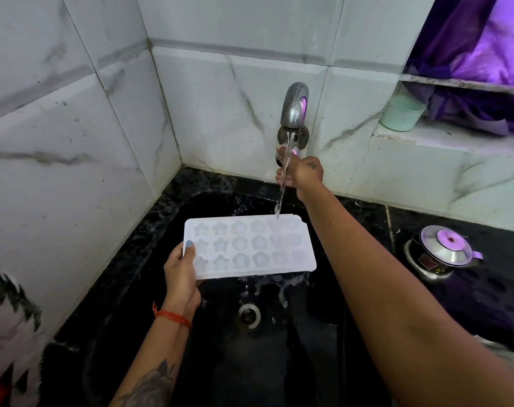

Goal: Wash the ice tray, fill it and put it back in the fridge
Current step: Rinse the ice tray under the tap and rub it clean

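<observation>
A white ice tray (pixel 258 248) with star and flower shaped cells is held level over the black sink (pixel 150 259). My left hand (pixel 180 274) grips its left end, thumb on top. A metal tap (pixel 293 107) juts from the tiled wall, and its stream of water falls onto the tray's far right corner. Water spills off the tray's near edge into the basin. My right hand (pixel 302 171) reaches up behind the stream and is closed on the tap's handle, which it mostly hides.
The sink drain (pixel 249 316) lies below the tray. A small steel kettle (pixel 443 251) stands on the dark counter at the right. A pale green cup (pixel 402 113) sits on a ledge by purple cloth (pixel 484 54). Tiled walls close the left and back.
</observation>
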A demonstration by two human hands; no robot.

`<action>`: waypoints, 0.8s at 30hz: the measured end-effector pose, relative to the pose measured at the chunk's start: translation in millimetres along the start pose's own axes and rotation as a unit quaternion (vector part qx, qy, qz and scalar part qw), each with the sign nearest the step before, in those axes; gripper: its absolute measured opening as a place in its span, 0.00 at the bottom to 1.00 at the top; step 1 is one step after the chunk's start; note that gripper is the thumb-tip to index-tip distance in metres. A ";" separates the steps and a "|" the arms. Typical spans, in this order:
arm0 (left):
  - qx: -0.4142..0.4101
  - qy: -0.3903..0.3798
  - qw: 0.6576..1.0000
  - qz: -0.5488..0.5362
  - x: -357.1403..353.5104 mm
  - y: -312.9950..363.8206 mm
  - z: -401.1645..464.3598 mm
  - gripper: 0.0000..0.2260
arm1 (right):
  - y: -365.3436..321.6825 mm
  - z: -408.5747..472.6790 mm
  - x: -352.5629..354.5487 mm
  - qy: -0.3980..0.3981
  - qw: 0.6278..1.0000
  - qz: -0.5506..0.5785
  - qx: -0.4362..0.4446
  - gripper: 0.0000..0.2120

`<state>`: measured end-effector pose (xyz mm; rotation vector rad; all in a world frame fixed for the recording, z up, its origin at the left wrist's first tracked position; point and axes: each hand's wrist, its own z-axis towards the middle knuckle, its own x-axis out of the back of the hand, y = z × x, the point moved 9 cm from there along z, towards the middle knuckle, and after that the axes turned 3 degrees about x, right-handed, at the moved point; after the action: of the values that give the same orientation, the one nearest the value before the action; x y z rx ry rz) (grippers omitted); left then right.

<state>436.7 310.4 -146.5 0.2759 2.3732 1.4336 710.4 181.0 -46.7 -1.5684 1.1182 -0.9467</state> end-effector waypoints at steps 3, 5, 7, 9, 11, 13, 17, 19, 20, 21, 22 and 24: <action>0.007 -0.003 1.000 -0.001 0.1 -2.4 -2.0 0.11 | 5.1 -3.4 -3.8 -0.037 0.997 0.064 -0.023 0.15; 0.011 -0.003 1.000 -0.006 0.0 -2.3 -3.9 0.12 | 6.9 -7.4 -5.6 -0.056 0.990 0.118 -0.043 0.15; 0.010 -0.004 1.000 -0.006 -0.3 -1.1 -5.2 0.12 | 7.1 -9.1 -7.5 -0.071 0.984 0.156 -0.058 0.13; 0.012 -0.005 1.000 -0.006 0.2 0.0 -7.3 0.12 | 6.4 -10.4 -9.1 -0.091 0.982 0.156 -0.060 0.13; 0.015 -0.007 1.000 -0.006 1.2 1.6 -9.9 0.12 | 6.2 -13.9 -6.2 -0.114 0.983 0.136 -0.055 0.16; 0.015 -0.010 1.000 -0.005 1.7 4.6 -12.5 0.11 | 11.3 -19.0 2.6 -0.129 0.986 0.094 -0.054 0.19; 0.012 -0.018 1.000 0.003 3.5 10.5 -21.0 0.11 | 29.8 -37.8 43.7 -0.050 0.991 -0.126 0.012 0.11; 0.018 -0.018 1.000 0.003 5.9 9.8 -26.5 0.11 | 40.3 -54.6 59.0 -0.028 0.966 -0.248 0.061 0.09; 0.023 -0.019 1.000 0.002 6.9 8.7 -29.5 0.12 | 48.3 -65.0 62.0 -0.040 0.958 -0.274 0.073 0.10; 0.028 -0.021 0.999 0.001 7.4 8.0 -32.9 0.13 | 57.3 -75.6 63.0 -0.062 0.955 -0.280 0.072 0.11; 0.033 -0.022 0.999 0.002 7.9 7.2 -35.6 0.13 | 65.6 -86.1 62.8 -0.085 0.953 -0.282 0.068 0.12; 0.039 -0.028 0.999 0.008 8.0 7.4 -43.9 0.14 | 72.2 -105.1 65.1 -0.111 0.945 -0.300 0.073 0.12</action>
<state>411.9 280.9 -122.9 0.3503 2.3898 1.3250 614.7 82.5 -87.1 -1.8740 0.3944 -1.1749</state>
